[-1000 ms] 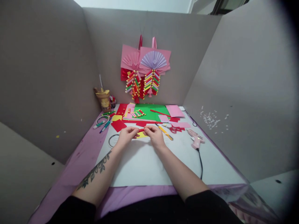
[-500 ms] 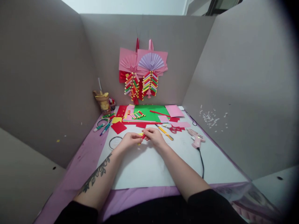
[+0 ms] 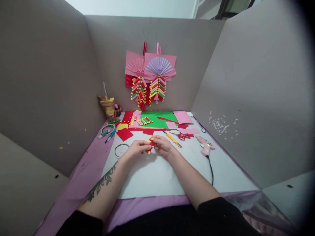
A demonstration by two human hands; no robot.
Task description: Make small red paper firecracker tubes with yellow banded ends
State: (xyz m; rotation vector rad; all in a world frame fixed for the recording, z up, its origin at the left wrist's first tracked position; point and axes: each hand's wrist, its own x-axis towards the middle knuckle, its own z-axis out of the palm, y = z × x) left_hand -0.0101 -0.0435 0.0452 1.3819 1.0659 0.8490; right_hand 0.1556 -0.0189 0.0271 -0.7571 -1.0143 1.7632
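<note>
Over the middle of the white sheet [image 3: 157, 177], my two hands meet around a small red paper roll with yellow ends [image 3: 151, 145]. My left hand [image 3: 136, 147] is closed, pinching the roll between thumb and fingers. My right hand [image 3: 162, 145] is closed at the roll's right side, its fingertips at the upper end. A bit of yellow shows by the left fingertips; its shape is partly hidden. Behind the hands lie a yellow craft knife [image 3: 173, 140] and red-handled scissors [image 3: 182, 136]. A dark ring [image 3: 121, 150] lies beside my left hand.
A pink glue gun [image 3: 205, 146] with a black cord lies at the right. Green card [image 3: 159, 119] bears several small paper rolls at the back. Pens, a tape roll [image 3: 107, 129] and a pot [image 3: 108, 106] stand left. Paper firecracker hangings [image 3: 157, 88] hang on the grey back panel.
The red roll has turned more upright between my hands and shows more of its length. My right fingers have shifted slightly to the right.
</note>
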